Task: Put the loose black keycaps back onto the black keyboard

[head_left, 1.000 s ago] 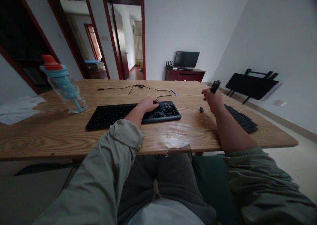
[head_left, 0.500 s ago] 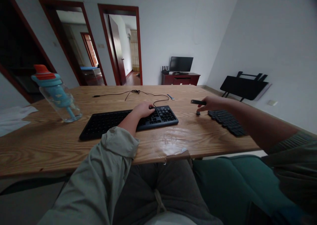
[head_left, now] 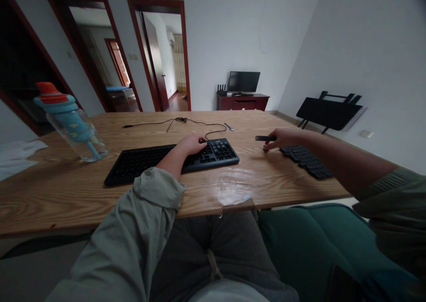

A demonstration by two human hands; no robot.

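Observation:
A black keyboard [head_left: 218, 154] lies slightly slanted on the wooden table. My left hand [head_left: 193, 145] grips it across the middle, thumb near the number pad and the other fingers partly hidden at its far edge. To the right, my right hand [head_left: 282, 138] is closed around a slim black tool [head_left: 265, 138] that points left; its exact kind is unclear. Just below that tool, my fingertips are at a small dark piece [head_left: 265, 149], like a keycap, close to the tabletop. Rows of dark keycaps [head_left: 311, 162] lie beside and partly behind my right forearm.
The keyboard's cable [head_left: 181, 119] runs along the back of the table, near a small blue brush-like item [head_left: 229, 127]. A water bottle [head_left: 75, 124] stands at left beside white tissue [head_left: 20, 155]. A green seat [head_left: 316, 244] is below the table's right front edge.
The camera view has shifted slightly. At my right fingertips, the small dark piece now shows less than before. My left hand keeps its place on the keyboard.

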